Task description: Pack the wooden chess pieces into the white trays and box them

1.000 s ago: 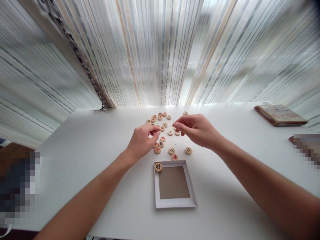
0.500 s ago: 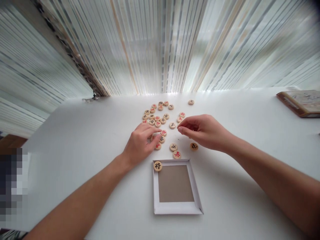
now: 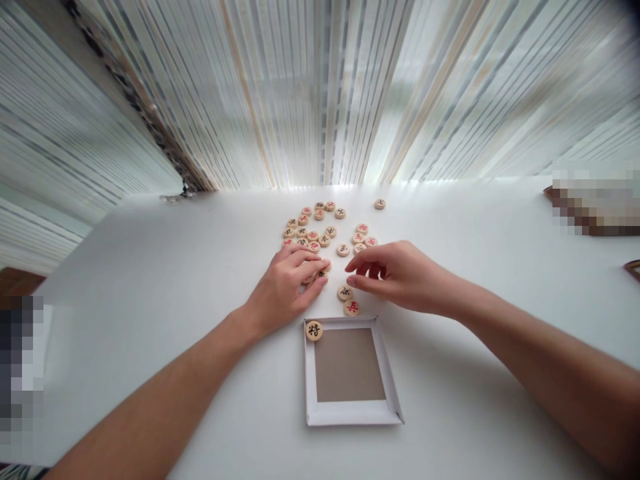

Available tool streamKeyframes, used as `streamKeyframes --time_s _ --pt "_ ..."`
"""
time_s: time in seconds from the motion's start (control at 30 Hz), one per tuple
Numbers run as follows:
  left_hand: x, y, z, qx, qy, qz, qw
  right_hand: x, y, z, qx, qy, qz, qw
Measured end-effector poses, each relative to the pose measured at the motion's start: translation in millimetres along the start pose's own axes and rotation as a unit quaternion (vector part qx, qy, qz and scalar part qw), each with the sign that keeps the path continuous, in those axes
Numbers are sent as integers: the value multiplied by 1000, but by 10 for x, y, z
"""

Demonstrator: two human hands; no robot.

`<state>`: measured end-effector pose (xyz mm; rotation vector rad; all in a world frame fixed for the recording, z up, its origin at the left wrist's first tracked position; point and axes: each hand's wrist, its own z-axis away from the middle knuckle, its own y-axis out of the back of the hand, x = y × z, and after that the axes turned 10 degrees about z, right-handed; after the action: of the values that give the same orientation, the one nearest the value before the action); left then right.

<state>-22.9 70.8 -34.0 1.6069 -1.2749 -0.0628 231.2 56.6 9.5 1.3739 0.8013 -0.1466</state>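
Observation:
Round wooden xiangqi pieces with red or black characters lie on the white table. My left hand (image 3: 293, 280) rests palm-down with fingers apart over a few xiangqi pieces (image 3: 307, 280), partly covering them. My right hand (image 3: 400, 277) hovers just right of the middle, its thumb and index finger curved and apart, nothing visible between them. Close below its fingertips are a black-marked piece (image 3: 345, 292) and a red-marked piece (image 3: 351, 307). Nearer me lies a shallow white box lid (image 3: 354, 414) with a brown inside; one black-marked piece (image 3: 314, 331) sits at its far left corner.
Several more xiangqi pieces (image 3: 313, 236) spread beyond my left hand, and a lone piece (image 3: 379, 204) lies farther back. Striped curtains (image 3: 325, 100) hang behind the table (image 3: 125, 287). A brown-edged box (image 3: 575, 210), partly blurred, lies at the far right.
My right hand has moved slightly left and toward me, and its thumb and index finger have parted. My left fingers have spread farther over the pieces. The lid and its piece stay put.

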Motion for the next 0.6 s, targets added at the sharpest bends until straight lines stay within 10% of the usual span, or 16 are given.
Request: streamKeyframes --time_s 0.6 --pt "-11 0 -11 54 8 56 997 56 111 -8 33 20 53 998"
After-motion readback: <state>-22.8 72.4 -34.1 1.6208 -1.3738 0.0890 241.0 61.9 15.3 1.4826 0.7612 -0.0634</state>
